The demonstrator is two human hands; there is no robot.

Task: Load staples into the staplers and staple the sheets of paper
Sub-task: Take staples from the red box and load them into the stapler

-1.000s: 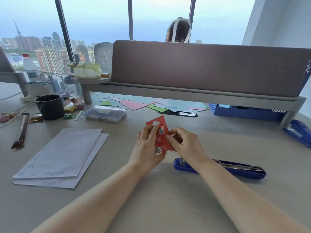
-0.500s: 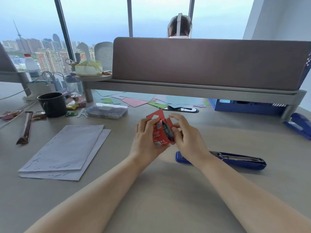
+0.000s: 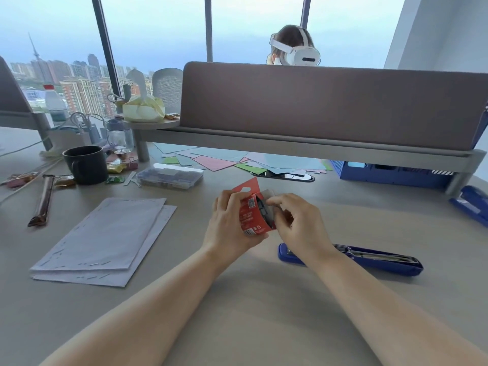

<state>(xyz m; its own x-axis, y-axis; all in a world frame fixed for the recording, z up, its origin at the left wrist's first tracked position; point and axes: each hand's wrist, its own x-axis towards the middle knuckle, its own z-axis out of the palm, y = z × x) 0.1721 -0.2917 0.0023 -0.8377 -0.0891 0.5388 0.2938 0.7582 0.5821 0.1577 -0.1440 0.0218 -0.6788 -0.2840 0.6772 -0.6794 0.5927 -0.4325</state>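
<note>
My left hand (image 3: 229, 226) grips a small red staple box (image 3: 250, 213) above the middle of the desk. The box's right side is open and dark staple strips show inside. My right hand (image 3: 295, 223) pinches at that open side, fingertips on the staples or the flap; I cannot tell which. A blue stapler (image 3: 369, 259) lies opened flat on the desk just right of my hands, its metal channel up. A second blue stapler (image 3: 472, 204) sits at the far right edge. White sheets of paper (image 3: 105, 239) lie stacked at the left, with staples along their edges.
A dark mug (image 3: 85, 165), a clear plastic case (image 3: 170, 176), a wrapped snack bar (image 3: 43, 200) and small wrappers sit at the back left. Coloured paper (image 3: 224, 159) lies under the raised shelf (image 3: 303, 146). A blue crate (image 3: 390, 174) stands back right. A person with a headset sits behind the divider.
The red box has been opened at its right side and turned so the staples show. My right fingers moved from the box's edge into the opening. My view tilted up slightly.
</note>
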